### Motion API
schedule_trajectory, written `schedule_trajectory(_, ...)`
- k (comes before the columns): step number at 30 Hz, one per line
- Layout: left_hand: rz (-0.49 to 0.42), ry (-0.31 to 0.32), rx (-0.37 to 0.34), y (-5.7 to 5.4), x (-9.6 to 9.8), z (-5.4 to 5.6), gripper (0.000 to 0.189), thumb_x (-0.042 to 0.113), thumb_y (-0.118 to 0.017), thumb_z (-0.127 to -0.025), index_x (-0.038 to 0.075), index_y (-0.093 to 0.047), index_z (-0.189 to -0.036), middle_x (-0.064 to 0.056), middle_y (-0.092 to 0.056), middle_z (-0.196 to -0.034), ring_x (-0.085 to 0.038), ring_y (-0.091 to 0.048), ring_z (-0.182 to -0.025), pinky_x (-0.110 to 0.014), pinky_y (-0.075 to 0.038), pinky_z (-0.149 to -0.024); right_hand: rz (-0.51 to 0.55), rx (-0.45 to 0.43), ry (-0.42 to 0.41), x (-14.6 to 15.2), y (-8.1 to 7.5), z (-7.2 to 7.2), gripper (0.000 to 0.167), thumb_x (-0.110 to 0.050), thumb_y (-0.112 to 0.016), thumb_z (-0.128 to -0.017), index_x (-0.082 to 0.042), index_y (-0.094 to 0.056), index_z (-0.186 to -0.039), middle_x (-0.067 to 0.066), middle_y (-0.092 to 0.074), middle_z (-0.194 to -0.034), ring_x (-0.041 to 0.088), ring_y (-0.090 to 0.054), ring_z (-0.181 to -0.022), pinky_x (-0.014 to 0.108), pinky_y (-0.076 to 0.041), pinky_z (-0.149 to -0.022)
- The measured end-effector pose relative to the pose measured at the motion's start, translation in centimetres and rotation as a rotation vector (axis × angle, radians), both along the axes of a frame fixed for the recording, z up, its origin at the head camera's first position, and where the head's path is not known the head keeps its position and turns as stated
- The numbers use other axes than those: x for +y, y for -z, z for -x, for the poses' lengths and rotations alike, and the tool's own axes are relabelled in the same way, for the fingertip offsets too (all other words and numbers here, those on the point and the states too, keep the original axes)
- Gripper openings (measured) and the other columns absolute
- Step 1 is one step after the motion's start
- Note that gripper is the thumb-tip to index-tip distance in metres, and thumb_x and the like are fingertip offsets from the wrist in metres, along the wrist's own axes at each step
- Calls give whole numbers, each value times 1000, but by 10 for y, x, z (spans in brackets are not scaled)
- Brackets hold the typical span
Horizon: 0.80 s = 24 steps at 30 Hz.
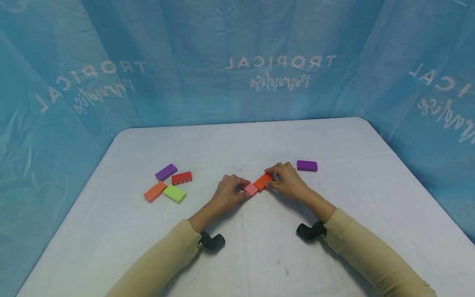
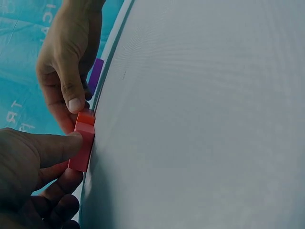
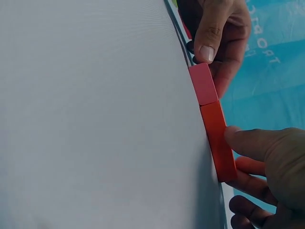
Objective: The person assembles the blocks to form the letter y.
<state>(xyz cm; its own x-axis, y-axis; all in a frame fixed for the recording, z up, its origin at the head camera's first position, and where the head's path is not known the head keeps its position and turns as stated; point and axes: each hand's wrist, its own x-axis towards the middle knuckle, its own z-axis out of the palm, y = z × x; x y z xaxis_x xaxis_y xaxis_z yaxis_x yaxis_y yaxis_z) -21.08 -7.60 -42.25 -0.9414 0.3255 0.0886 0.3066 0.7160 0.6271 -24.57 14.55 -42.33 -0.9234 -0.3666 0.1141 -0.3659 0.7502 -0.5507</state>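
My left hand [image 1: 231, 193] pinches a pink block [image 1: 251, 189] between thumb and fingers near the middle of the white table. With thumb and fingers, my right hand [image 1: 288, 180] grips an orange block [image 1: 263, 181]. The two blocks meet end to end in a slanting line, as the right wrist view shows with the pink block [image 3: 203, 84] against the orange block [image 3: 218, 141]. In the left wrist view, the left thumb lies on the side of the pink block [image 2: 83, 148], and the orange block [image 2: 86, 117] is mostly hidden behind it.
At the left of the table [image 1: 208, 144] lie a purple block [image 1: 166, 172], a red block [image 1: 182, 177] with white dots, an orange-red block [image 1: 155, 192] and a lime green block [image 1: 175, 193]. Another purple block [image 1: 306, 166] lies beyond the right hand. Blue curtains [image 1: 245, 95] surround the table.
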Motion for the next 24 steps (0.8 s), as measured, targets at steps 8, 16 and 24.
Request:
schedule_trajectory(8,13,-45,-27,1,1,0,34,18,-71,-80,12,-68,-113,-4,-62,-93,-18,-45,-89,-31,-33,-79,8,0,-7,-4,0,4,43,-22,-73,-81,-12,-64,-122,7,-65,-113,23,-45,-97,30,-36,-78)
schedule_trajectory(16,26,-60,-14,3,3,1,33,18,-72,-80,12,-68,-112,-3,-61,-90,-18,-45,-88,-31,-32,-80,11,10,-14,-5,1,7,42,-21,-72,-82,-11,-64,-122,7,-65,-113,23,-46,-98,31,-35,-78)
schedule_trajectory(24,21,-56,22,3,4,1,32,18,-72,-78,11,-69,-110,-4,-60,-87,-18,-45,-84,-30,-32,-77,8,20,-23,-6,2,9,42,-21,-72,-82,-12,-64,-123,6,-66,-113,23,-46,-96,30,-35,-76)
